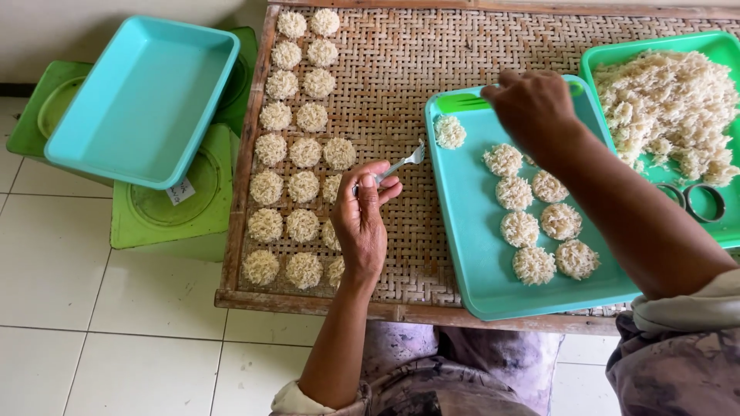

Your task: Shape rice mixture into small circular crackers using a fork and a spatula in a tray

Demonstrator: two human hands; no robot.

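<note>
Nearest the camera, the left hand [361,223] is closed narrowly around the handle of a small metal fork [401,164], its tines pointing away over the woven bamboo tray [385,85]. Just left of that hand, pale round noodle cakes [303,186] lie in rows on the weave: about twenty-two can be counted, though the hand hides part of three of them.

To the right, a teal tray [470,231] rests on the bamboo tray and holds eight more noodle rounds [520,229]: seven clustered near its middle and one [449,132] lying apart toward the far left corner. The right hand [532,108] hangs over the far end of this tray with fingers curled downward; what it grips, if anything, cannot be told. A green utensil [462,102] lies at the tray's far edge, partly under that hand.

Farther right, a green tray [655,42] carries one loose heap of noodles [671,108] and two ring moulds [694,200] side by side.

At the far left, off the table, one empty light-blue tub [146,100] sits on green plastic stools [166,212] above the tiled floor [100,331].
</note>
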